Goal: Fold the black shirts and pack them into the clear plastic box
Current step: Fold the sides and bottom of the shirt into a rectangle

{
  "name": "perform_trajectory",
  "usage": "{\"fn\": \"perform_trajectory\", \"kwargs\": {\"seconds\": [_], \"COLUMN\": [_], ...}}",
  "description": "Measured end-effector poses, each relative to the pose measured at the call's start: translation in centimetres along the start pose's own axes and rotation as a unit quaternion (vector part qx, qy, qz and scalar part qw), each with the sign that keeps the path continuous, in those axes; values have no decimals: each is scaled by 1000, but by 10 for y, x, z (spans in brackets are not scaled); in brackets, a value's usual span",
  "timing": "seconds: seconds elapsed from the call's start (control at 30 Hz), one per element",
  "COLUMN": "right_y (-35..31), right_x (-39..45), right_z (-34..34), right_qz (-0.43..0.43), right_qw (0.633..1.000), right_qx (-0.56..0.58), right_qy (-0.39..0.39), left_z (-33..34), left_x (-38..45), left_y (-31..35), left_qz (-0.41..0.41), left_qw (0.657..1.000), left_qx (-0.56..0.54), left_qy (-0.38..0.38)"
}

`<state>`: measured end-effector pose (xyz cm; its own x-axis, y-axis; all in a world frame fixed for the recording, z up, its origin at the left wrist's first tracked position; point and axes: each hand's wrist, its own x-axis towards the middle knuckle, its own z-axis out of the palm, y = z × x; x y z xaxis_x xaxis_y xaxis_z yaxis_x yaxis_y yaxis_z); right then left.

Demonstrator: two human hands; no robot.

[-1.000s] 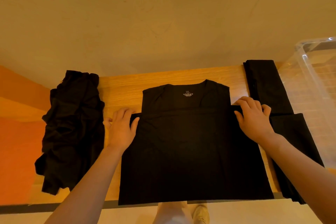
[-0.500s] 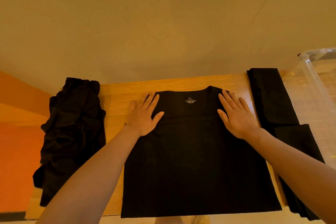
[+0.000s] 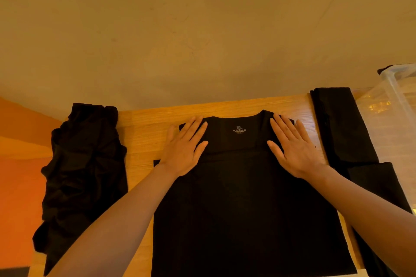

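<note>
A wooden table (image 3: 225,105) stands against a plain beige wall (image 3: 202,29) in warm light.

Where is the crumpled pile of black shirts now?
In the head view the crumpled pile of black shirts lies at the left end of the wooden table, left of the left hand and the flat shirt.

On the bench (image 3: 144,123), the flat shirt (image 3: 245,209) lies at centre under both hands, the crumpled shirt pile (image 3: 83,175) at nine o'clock, the folded shirt (image 3: 344,137) at three, the plastic box (image 3: 396,123) beyond it.
</note>
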<state>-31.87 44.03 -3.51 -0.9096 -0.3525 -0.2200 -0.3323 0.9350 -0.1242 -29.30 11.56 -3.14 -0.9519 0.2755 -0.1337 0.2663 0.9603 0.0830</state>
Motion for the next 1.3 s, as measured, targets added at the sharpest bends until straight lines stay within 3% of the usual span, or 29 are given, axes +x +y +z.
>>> {"fn": "perform_trajectory", "kwargs": {"seconds": [0.1, 0.23, 0.4, 0.6, 0.77, 0.9, 1.03, 1.17, 1.3], "right_y": [1, 5, 24, 46, 45, 42, 44, 50, 60], "right_x": [4, 4, -16, -36, -29, -22, -23, -30, -38], "right_z": [1, -3, -28, -53, -60, -65, -68, -66, -72], "right_qz": [11, 5, -24, -17, 10, 45, 89, 117, 91], "right_qw": [1000, 1000, 997, 997, 995, 991, 986, 981, 982], "right_qx": [16, 16, 63, 40, -20, -25, 40, 94, 138], "right_qy": [5, 2, 44, -67, -98, -123, -135, -122, -93], "left_z": [3, -1, -16, -24, -33, -38, -36, -41, -64], "left_x": [12, 16, -14, -61, -69, -65, -65, -64, -61], "left_y": [-5, -9, -27, -72, -74, -69, -72, -73, -70], "left_qz": [-73, -81, -75, -41, -126, -146, -152, -201, -206], "left_qw": [995, 993, 992, 997, 981, 974, 954, 938, 936], "left_qx": [-44, -53, -100, -65, -140, -155, -223, -257, -266], "left_qy": [-47, -73, 8, -6, -51, -77, -130, -119, -103]}}
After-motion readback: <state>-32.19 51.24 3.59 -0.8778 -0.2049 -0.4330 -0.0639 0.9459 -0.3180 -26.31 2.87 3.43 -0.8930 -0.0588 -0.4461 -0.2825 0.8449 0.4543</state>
